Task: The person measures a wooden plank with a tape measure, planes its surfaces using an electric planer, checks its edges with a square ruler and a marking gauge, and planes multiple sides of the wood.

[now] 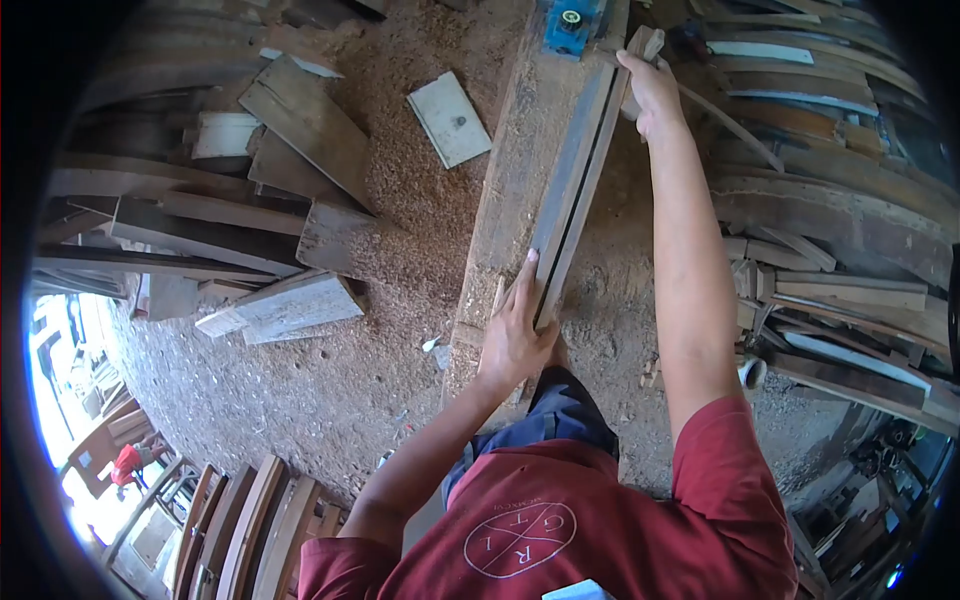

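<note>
A long narrow wooden board [582,165] with a dark lengthwise gap lies along a shavings-covered workbench [505,210]. At its near end, my left hand [518,338] grips the board, index finger stretched along the top and thumb at the right edge. My right hand [655,92] reaches to the far right side of the bench, closed around a short piece of wood [647,43]; part of that piece is hidden behind the fingers. A blue metal fitting with a round knob [567,25] sits on the bench's far end.
Loose planks [305,125] and a pale rectangular board [450,120] lie on the sawdust floor to the left. Stacked timber [830,200] lines the right side. Upright boards [250,530] stand at lower left, where a person in red [128,465] bends in the distance.
</note>
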### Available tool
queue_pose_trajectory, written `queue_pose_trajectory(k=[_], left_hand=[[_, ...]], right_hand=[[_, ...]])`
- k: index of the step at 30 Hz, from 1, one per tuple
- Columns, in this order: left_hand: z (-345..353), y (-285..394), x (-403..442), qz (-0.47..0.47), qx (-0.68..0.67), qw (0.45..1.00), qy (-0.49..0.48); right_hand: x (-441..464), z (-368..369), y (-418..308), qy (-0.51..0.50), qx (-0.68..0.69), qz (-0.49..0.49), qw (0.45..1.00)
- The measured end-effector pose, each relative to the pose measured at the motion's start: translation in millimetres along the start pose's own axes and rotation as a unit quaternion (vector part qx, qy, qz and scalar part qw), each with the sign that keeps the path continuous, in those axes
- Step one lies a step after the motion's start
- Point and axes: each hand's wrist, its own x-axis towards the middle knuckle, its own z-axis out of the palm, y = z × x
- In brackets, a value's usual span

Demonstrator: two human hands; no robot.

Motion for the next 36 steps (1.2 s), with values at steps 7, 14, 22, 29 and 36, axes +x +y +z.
queue_pose_trajectory(k=[7, 14, 22, 29, 36], left_hand=[[-22.2, -91.1, 5.5, 0.049, -0.365, 0.917, -0.153], [16.3, -117.6, 0.7, 0.102, -0.237, 0.954, -0.151], [15.6, -107.9, 2.9, 0.075, -0.302, 0.939, -0.148], [-7.9, -74.3, 20.5, -0.006, -0.309, 0.934, -0.177], [-8.4, -78.0, 36.8, 0.064, -0.266, 0.953, -0.132]], right_hand=[[-221.7, -29.9, 68.7, -0.021, -0.010, 0.011, 1.000], [-405.8, -33.1, 151.3, -0.026, 0.037, 0.017, 0.999], [-416.3, -28.5, 162.6, -0.008, -0.010, 0.002, 1.000], [-294.0, -10.4, 116.6, -0.017, -0.033, -0.018, 0.999], [-277.3, -5.5, 103.1, -0.017, -0.060, 0.015, 0.998]])
